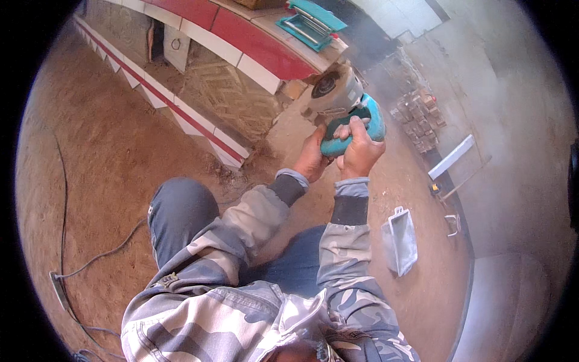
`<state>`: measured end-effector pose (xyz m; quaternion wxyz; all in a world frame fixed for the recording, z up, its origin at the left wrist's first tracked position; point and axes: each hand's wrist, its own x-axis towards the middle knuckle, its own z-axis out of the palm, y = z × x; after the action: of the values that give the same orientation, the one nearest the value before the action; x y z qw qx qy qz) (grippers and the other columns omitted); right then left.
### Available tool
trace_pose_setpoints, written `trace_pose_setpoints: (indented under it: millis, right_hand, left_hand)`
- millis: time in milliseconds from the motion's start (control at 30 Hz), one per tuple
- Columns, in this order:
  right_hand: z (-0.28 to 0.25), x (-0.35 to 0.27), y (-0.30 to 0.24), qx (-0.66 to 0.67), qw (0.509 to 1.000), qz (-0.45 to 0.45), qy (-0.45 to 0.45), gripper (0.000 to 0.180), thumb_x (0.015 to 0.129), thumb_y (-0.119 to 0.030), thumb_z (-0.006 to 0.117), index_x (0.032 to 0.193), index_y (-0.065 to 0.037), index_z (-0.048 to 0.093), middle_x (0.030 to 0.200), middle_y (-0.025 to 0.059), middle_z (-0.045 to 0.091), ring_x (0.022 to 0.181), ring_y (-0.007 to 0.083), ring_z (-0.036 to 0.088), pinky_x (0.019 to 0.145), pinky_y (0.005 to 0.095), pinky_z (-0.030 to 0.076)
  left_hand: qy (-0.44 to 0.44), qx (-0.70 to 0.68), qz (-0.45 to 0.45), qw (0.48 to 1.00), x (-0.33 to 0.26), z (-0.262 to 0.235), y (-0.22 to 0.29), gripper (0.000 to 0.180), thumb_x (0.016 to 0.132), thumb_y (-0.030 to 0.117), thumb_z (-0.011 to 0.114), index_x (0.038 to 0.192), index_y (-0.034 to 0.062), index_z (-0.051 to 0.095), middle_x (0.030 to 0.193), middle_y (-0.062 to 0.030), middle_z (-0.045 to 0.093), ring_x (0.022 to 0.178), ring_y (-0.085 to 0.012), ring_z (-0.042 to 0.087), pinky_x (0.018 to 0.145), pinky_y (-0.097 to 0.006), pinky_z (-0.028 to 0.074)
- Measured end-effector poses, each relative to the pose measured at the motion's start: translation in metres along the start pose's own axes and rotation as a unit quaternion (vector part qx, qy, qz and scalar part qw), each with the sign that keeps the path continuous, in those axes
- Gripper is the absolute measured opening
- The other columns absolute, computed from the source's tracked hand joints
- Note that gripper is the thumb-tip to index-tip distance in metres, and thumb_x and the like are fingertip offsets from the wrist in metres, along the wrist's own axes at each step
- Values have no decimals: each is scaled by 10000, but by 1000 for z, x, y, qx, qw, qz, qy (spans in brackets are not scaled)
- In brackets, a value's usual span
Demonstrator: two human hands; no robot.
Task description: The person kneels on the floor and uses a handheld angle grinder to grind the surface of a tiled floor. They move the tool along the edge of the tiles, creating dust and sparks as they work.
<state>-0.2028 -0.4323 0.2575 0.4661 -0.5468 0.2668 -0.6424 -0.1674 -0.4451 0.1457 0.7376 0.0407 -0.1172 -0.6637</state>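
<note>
Both my hands are closed around a teal handheld power cutter (pixel 375 117) with a dusty grey metal guard. My left hand (pixel 312 155) wraps its near left side. My right hand (pixel 362 145) grips the handle, fingers curled over it. The guard end is up at the corner of a raised ledge faced with red and white tiles (pixel 253 39). Whether the blade touches the tile is hidden by the guard. Pale dust hangs in the air to the right of the cutter.
On the ledge lies a teal frame with metal rails (pixel 310 25). A lower tiled step (pixel 181 114) runs along the left. A whitish scoop-like container (pixel 401 241), a pile of bricks (pixel 419 117) and a white strip (pixel 451 157) are at right. Cables (pixel 65 205) cross the dirt floor at left.
</note>
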Motion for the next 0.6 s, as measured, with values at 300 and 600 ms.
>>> trace_pose_setpoints:
  millis: [300, 600]
  right_hand:
    - [4, 2, 7, -36, 999, -15, -6, 90, 835, 31, 609, 821, -14, 532, 628, 45, 543, 470, 137, 526, 465, 295, 471]
    - [6, 8, 12, -42, 999, -22, -17, 86, 817, 33, 611, 827, -10, 538, 628, 37, 541, 473, 141, 531, 470, 296, 467]
  left_hand:
    - [-4, -3, 12, 1000, 7, -12, -4, 452, 1020, 458, 390, 1232, 76, 506, 1180, -74, 605, 1083, -194, 591, 954, -367, 459]
    - [3, -12, 11, 1000, 15, -15, -4, 404, 1026, 422, 375, 1168, 78, 533, 1060, -43, 592, 928, -160, 563, 805, -330, 438]
